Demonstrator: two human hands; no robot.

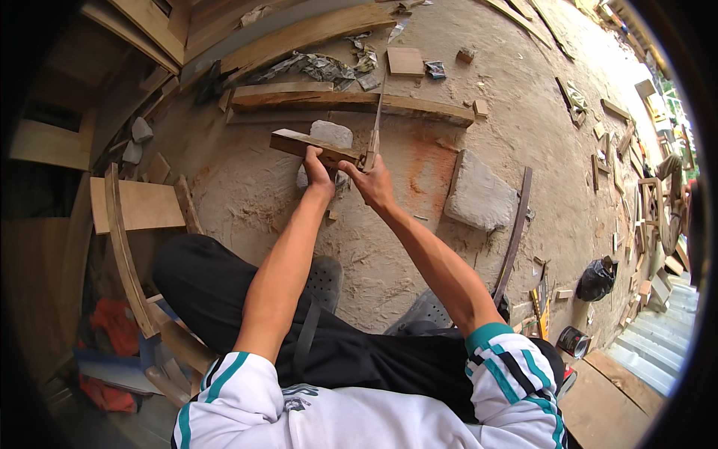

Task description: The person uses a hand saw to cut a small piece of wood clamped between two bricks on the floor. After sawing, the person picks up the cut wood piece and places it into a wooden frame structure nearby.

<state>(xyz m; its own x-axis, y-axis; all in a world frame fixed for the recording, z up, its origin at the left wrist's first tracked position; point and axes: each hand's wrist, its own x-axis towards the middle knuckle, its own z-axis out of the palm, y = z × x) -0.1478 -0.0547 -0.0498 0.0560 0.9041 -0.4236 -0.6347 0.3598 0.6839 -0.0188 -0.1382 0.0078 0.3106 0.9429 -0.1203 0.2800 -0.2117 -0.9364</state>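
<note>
My left hand is closed round a short length of wood, its thumb on the near side. The wood lies crosswise in front of me, over a pale stone block that shows behind it. At the wood's right end, my right hand is closed on a handsaw. The saw's thin blade is seen almost edge-on and points away from me. Whether its teeth touch the wood cannot be made out. My right thumb is close to the wood's end.
A long timber lies beyond my hands, with crumpled paper and a square board behind. To the right are a concrete slab and a curved dark strip. A wooden frame stands left; a black bag sits far right.
</note>
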